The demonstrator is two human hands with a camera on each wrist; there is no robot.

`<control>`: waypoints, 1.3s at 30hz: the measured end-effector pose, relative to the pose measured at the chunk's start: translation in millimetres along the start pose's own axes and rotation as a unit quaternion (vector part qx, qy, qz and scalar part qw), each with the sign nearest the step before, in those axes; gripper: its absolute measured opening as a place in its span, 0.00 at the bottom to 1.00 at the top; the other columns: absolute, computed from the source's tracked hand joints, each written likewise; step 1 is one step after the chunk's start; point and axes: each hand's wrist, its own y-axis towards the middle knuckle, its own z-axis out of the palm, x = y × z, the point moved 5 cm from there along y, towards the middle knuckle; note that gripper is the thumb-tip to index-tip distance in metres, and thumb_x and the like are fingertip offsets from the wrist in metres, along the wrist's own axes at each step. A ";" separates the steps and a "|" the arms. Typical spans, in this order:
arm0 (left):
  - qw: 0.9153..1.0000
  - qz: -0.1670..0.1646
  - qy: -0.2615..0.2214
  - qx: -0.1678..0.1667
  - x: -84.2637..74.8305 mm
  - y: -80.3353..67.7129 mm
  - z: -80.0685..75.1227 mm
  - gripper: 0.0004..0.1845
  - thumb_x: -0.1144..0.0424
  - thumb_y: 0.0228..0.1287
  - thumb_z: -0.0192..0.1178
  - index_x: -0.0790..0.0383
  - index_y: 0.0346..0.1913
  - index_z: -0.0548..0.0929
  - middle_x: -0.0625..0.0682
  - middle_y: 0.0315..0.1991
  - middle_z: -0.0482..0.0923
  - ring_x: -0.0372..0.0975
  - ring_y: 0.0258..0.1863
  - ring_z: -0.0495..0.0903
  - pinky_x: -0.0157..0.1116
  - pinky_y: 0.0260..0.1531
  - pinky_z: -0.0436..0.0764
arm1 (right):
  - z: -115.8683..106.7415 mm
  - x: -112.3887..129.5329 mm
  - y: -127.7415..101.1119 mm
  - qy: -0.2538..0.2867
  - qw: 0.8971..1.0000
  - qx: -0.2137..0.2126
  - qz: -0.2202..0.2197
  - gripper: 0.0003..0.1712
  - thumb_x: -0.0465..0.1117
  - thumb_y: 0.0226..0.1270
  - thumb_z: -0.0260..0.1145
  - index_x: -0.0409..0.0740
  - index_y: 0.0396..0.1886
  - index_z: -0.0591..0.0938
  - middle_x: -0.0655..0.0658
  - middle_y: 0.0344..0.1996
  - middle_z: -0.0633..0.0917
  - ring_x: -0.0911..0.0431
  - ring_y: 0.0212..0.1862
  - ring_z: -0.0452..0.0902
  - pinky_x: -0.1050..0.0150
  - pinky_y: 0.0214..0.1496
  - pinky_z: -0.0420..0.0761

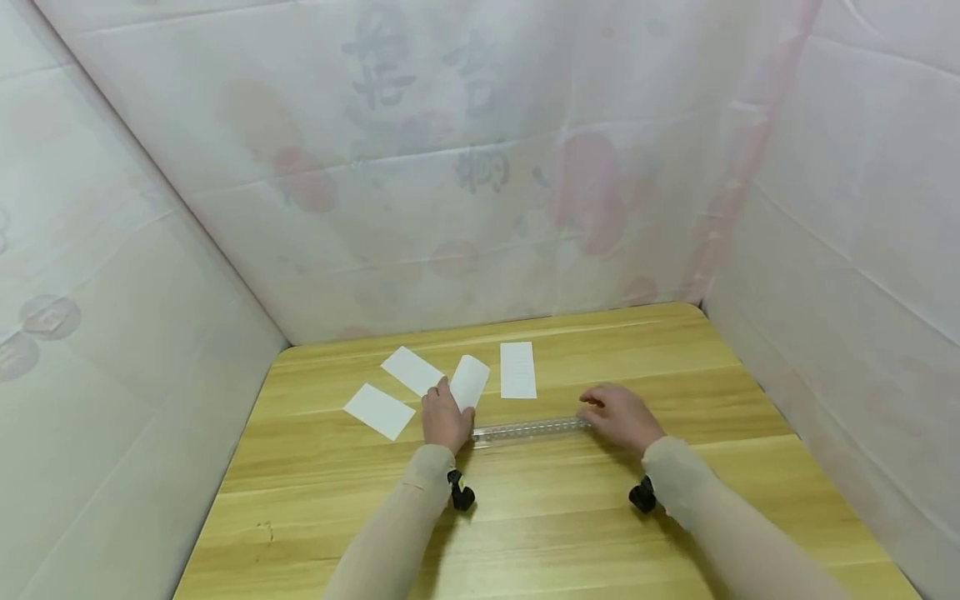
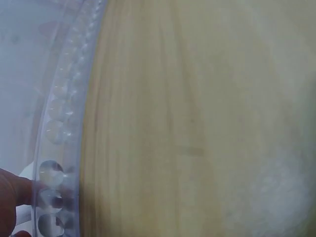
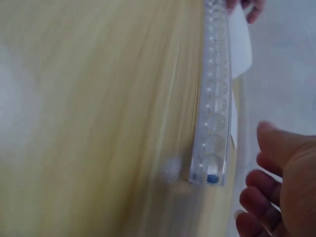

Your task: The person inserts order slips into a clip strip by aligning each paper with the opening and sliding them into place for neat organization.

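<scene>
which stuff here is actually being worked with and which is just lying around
In use:
- clear plastic ruler, between both hands
- curled paper slip, held by the left hand
- right hand, at the ruler's right end

Lying about:
- three flat paper slips on the wooden table

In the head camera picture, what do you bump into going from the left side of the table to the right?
Leftmost paper slip → second paper slip → left hand → curled paper slip → lined paper slip → right hand. The clear ruler-like strip spans between the two hands.
</scene>
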 end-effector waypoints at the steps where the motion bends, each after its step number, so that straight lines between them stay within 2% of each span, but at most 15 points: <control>1: 1.000 0.001 0.003 0.003 0.1 0.6 -1.5 0.39 0.59 0.52 0.72 0.68 0.65 0.67 0.65 0.50 0.73 0.55 0.47 0.73 0.50 0.46 0.76 | 1.4 4.8 3.3 -0.022 0.999 0.015 -0.023 0.18 0.49 0.63 0.68 0.44 0.48 0.84 0.47 0.44 0.84 0.49 0.46 0.79 0.49 0.48 0.78; 6: 1.000 0.000 0.004 0.019 1.8 2.3 -5.1 0.37 0.58 0.55 0.70 0.67 0.66 0.67 0.64 0.53 0.73 0.55 0.50 0.72 0.49 0.50 0.74 | 6.7 22.8 15.2 -0.093 0.985 0.076 -0.122 0.16 0.49 0.61 0.70 0.46 0.44 0.86 0.51 0.40 0.84 0.53 0.44 0.79 0.53 0.48 0.78; 11: 0.999 -0.013 -0.017 0.027 4.6 3.2 -5.3 0.32 0.61 0.61 0.65 0.66 0.66 0.67 0.63 0.54 0.72 0.55 0.52 0.71 0.49 0.51 0.74 | 10.9 28.1 22.5 -0.136 0.971 0.118 -0.160 0.14 0.50 0.60 0.70 0.48 0.42 0.87 0.53 0.38 0.84 0.57 0.41 0.79 0.58 0.45 0.79; 16: 0.998 -0.022 -0.057 0.029 5.3 4.2 -9.2 0.28 0.63 0.64 0.61 0.67 0.65 0.69 0.64 0.53 0.72 0.56 0.52 0.72 0.51 0.51 0.74 | 11.4 29.4 27.0 -0.141 0.965 0.148 -0.164 0.14 0.49 0.60 0.71 0.47 0.41 0.88 0.51 0.36 0.85 0.58 0.38 0.80 0.58 0.42 0.80; 21: 0.996 -0.015 -0.086 0.021 5.7 7.5 -15.3 0.24 0.65 0.65 0.58 0.70 0.62 0.71 0.65 0.51 0.74 0.56 0.49 0.76 0.52 0.47 0.76 | 11.2 29.6 30.1 -0.149 0.960 0.164 -0.170 0.08 0.49 0.59 0.71 0.52 0.36 0.88 0.57 0.32 0.84 0.64 0.33 0.77 0.62 0.37 0.79; 25: 0.994 -0.019 -0.099 0.037 6.6 9.0 -19.3 0.22 0.67 0.66 0.55 0.69 0.62 0.71 0.64 0.50 0.76 0.55 0.48 0.77 0.51 0.44 0.78 | 14.3 29.9 33.4 -0.164 0.953 0.177 -0.182 0.02 0.46 0.58 0.72 0.56 0.30 0.87 0.61 0.27 0.81 0.67 0.28 0.72 0.63 0.34 0.77; 29: 0.993 -0.021 -0.107 0.054 7.9 9.1 -22.3 0.21 0.69 0.68 0.53 0.66 0.63 0.73 0.62 0.47 0.78 0.52 0.43 0.79 0.49 0.39 0.80 | 17.0 32.9 38.1 -0.179 0.946 0.195 -0.185 0.10 0.42 0.58 0.73 0.57 0.20 0.82 0.62 0.18 0.75 0.66 0.21 0.63 0.65 0.28 0.70; 32: 0.989 -0.023 -0.136 0.053 10.1 8.4 -27.1 0.20 0.70 0.68 0.52 0.66 0.63 0.73 0.60 0.43 0.78 0.48 0.35 0.79 0.46 0.33 0.79 | 19.0 37.9 43.9 -0.199 0.939 0.208 -0.187 0.18 0.38 0.57 0.71 0.56 0.13 0.76 0.60 0.12 0.70 0.64 0.18 0.57 0.66 0.25 0.65; 36: 0.980 -0.031 -0.191 0.045 13.6 6.9 -35.2 0.19 0.70 0.68 0.52 0.66 0.61 0.75 0.58 0.40 0.78 0.43 0.21 0.73 0.41 0.25 0.76 | 20.9 46.1 50.7 -0.243 0.925 0.226 -0.188 0.21 0.37 0.52 0.74 0.56 0.10 0.72 0.60 0.11 0.70 0.64 0.17 0.59 0.67 0.24 0.66; 39: 0.976 -0.037 -0.213 0.031 15.4 5.2 -41.9 0.17 0.70 0.67 0.54 0.65 0.57 0.78 0.56 0.40 0.79 0.40 0.22 0.73 0.38 0.25 0.75 | 21.0 51.4 53.1 -0.265 0.915 0.237 -0.191 0.21 0.40 0.49 0.77 0.55 0.10 0.73 0.60 0.12 0.72 0.64 0.18 0.62 0.66 0.25 0.69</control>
